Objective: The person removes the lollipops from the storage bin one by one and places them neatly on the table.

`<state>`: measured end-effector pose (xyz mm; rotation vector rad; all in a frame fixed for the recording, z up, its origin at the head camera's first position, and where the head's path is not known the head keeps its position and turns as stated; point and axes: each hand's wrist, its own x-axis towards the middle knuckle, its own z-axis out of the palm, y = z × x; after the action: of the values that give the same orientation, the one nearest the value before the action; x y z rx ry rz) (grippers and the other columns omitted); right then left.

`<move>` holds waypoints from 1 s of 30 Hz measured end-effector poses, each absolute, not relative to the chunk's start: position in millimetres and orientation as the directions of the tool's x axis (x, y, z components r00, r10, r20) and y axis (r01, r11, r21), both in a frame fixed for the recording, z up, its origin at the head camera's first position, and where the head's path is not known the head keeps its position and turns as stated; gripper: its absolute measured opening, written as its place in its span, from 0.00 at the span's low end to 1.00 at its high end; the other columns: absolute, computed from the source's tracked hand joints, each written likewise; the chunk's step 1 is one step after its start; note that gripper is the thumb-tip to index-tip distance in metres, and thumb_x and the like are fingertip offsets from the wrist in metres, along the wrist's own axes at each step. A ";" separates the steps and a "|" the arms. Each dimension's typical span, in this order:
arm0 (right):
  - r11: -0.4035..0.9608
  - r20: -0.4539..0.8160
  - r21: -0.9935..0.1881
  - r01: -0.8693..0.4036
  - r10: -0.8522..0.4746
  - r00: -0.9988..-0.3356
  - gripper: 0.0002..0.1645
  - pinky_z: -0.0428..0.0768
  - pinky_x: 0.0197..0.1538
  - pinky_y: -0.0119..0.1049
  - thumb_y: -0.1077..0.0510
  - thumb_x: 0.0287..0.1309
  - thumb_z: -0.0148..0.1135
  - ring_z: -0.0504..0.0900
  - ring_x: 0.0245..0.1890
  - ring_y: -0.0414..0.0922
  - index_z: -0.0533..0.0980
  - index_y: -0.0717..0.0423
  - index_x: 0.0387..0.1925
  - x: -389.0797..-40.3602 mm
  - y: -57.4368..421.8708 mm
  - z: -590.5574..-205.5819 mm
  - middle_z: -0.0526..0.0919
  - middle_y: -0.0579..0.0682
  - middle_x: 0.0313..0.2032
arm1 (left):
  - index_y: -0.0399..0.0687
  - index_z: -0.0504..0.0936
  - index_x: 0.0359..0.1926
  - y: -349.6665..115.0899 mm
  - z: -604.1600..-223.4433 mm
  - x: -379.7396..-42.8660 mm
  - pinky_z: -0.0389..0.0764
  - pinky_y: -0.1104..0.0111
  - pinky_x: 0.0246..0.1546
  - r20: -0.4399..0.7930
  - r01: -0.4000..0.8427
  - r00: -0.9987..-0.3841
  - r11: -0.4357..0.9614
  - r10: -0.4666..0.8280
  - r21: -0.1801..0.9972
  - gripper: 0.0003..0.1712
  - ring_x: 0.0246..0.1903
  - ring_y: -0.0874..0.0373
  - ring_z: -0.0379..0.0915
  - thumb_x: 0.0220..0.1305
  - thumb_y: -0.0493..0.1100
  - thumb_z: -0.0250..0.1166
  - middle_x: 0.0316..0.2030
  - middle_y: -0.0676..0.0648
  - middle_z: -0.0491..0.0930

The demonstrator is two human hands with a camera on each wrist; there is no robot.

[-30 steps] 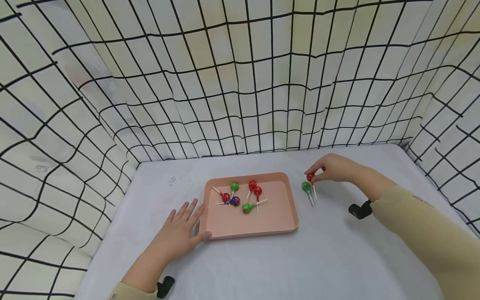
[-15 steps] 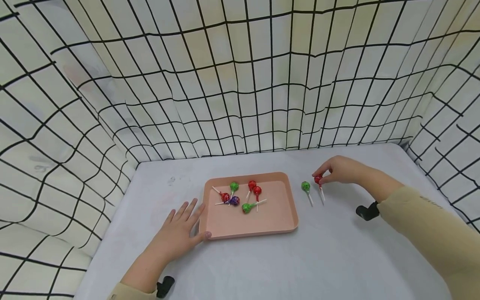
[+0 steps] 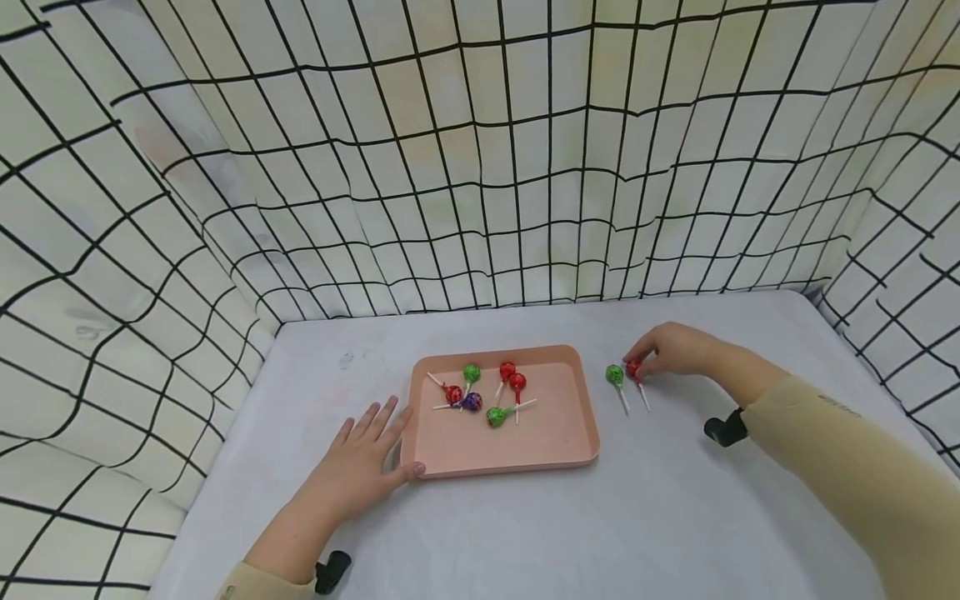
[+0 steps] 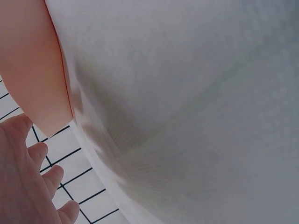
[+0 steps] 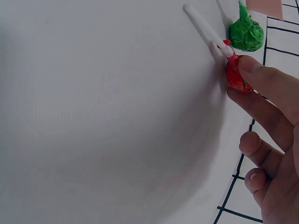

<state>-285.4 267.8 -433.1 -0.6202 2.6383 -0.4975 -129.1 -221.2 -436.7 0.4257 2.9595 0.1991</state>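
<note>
My right hand (image 3: 675, 350) pinches the red-wrapped head of a lollipop (image 5: 237, 74) between thumb and forefinger, its white stick angling toward me. Close to its left lies a green lollipop (image 3: 615, 374) on the white tabletop. Fingers spread, my left hand (image 3: 363, 460) rests at the left edge of a pink tray (image 3: 525, 454), the thumb at the front left corner. Several lollipops lie in the tray: green ones (image 3: 471, 372), red ones (image 3: 517, 381) and a purple one (image 3: 472, 402). In the left wrist view the left hand's fingertips (image 4: 53, 173) show beside the tray's wall.
A white cloth (image 3: 525, 533) covers the table. Behind it and at both sides rise white walls with a black grid (image 3: 525, 167). Black wrist devices (image 3: 726, 428) sit under both wrists.
My right hand first shifts the red lollipop right, away from the green one, then lowers it slightly, closer to the table and the green lollipop. The left hand and tray stay put.
</note>
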 end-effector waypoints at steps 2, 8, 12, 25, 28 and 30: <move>0.841 -0.282 -0.415 -0.348 -0.482 -0.830 0.17 0.80 0.53 0.50 0.56 0.58 0.71 0.80 0.49 0.48 0.86 0.48 0.50 -285.0 267.7 -434.9 0.86 0.47 0.46 | 0.52 0.55 0.78 -220.1 -436.7 -129.4 0.45 0.38 0.71 -0.126 0.270 -0.949 0.952 0.288 0.144 0.52 0.75 0.39 0.42 0.62 0.73 0.57 0.77 0.42 0.47; 0.843 -0.279 -0.405 -0.356 -0.484 -0.830 0.16 0.80 0.53 0.49 0.55 0.58 0.70 0.80 0.48 0.47 0.86 0.46 0.49 -285.7 267.7 -437.6 0.86 0.47 0.46 | 0.53 0.55 0.78 -219.7 -435.4 -128.8 0.45 0.38 0.71 -0.122 0.273 -0.949 0.952 0.290 0.140 0.52 0.75 0.39 0.42 0.62 0.73 0.58 0.77 0.42 0.48; 0.845 -0.277 -0.400 -0.355 -0.481 -0.832 0.16 0.79 0.53 0.49 0.56 0.58 0.70 0.80 0.47 0.47 0.86 0.46 0.49 -286.4 267.8 -438.4 0.86 0.47 0.46 | 0.53 0.55 0.78 -220.1 -436.3 -128.7 0.44 0.38 0.71 -0.120 0.270 -0.950 0.952 0.288 0.143 0.52 0.75 0.39 0.42 0.62 0.72 0.59 0.77 0.43 0.48; 0.850 -0.278 -0.397 -0.346 -0.471 -0.838 0.16 0.79 0.54 0.50 0.55 0.59 0.70 0.79 0.49 0.48 0.86 0.45 0.50 -284.6 267.3 -438.4 0.86 0.48 0.47 | 0.53 0.55 0.78 -220.2 -435.3 -128.4 0.45 0.38 0.71 -0.120 0.273 -0.949 0.951 0.292 0.147 0.52 0.75 0.39 0.43 0.62 0.73 0.57 0.77 0.42 0.48; 0.847 -0.271 -0.403 -0.348 -0.473 -0.838 0.16 0.79 0.54 0.51 0.55 0.58 0.70 0.80 0.50 0.49 0.86 0.45 0.50 -284.1 266.9 -438.7 0.86 0.49 0.48 | 0.52 0.55 0.78 -220.0 -434.8 -128.4 0.45 0.37 0.71 -0.119 0.271 -0.950 0.951 0.289 0.150 0.51 0.75 0.39 0.43 0.62 0.72 0.58 0.77 0.42 0.48; 0.844 -0.265 -0.406 -0.350 -0.475 -0.839 0.16 0.79 0.54 0.50 0.55 0.58 0.71 0.80 0.49 0.48 0.86 0.45 0.49 -283.4 266.6 -438.8 0.86 0.49 0.48 | 0.52 0.56 0.78 -220.0 -434.7 -128.3 0.45 0.37 0.71 -0.119 0.270 -0.950 0.951 0.289 0.151 0.51 0.75 0.39 0.43 0.62 0.71 0.59 0.77 0.42 0.48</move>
<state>-283.4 266.6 -438.8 -0.6182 2.6641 -0.4902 -128.3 -220.0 -434.7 0.4267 2.9644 0.2000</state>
